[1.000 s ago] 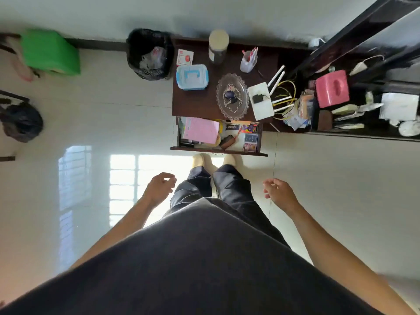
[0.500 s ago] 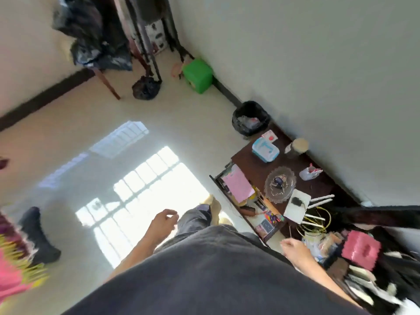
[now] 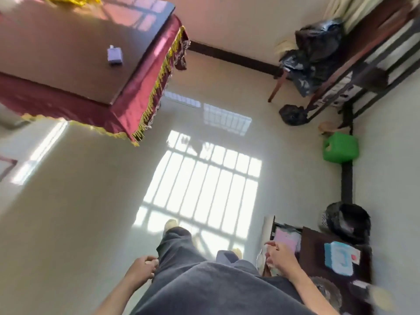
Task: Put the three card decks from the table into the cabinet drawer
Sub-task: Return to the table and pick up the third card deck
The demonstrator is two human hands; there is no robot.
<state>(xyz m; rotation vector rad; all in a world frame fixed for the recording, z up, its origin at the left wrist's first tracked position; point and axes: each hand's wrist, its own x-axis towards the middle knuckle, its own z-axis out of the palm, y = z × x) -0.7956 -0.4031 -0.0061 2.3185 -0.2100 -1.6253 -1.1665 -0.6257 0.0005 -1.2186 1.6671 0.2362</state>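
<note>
Both hands are empty: the left hand [image 3: 142, 267] hangs loosely curled beside the left trouser leg, its grip narrow and closed on nothing, and the right hand [image 3: 278, 253] is likewise half-curled and bare, near the front of the open cabinet drawer [image 3: 285, 238] at lower right. One card deck [image 3: 115, 55], a small pale violet box, lies flat on the bare brown top of the table [image 3: 68, 64], well apart from the person and set back from the near edge, which is dressed in a maroon fringed cloth [image 3: 134, 103]. Count on the table: one deck visible; no second or third can be seen there. The drawer contents are too blurred to count, beyond a pink sheet [image 3: 285, 239]; whether other decks lie in it cannot be confirmed. Count of hands: two, both free. In my judgement the step in hand is the walk across the open floor [image 3: 91, 201] to fetch this deck. To do it well, the person should approach the near corner of the table, reach over the cloth edge without snagging the fringe, take the deck across its short sides with thumb opposing fingers, and lift it clear before turning. The box should be kept closed and level in carriage, then laid flat in a free part of the drawer.
</note>
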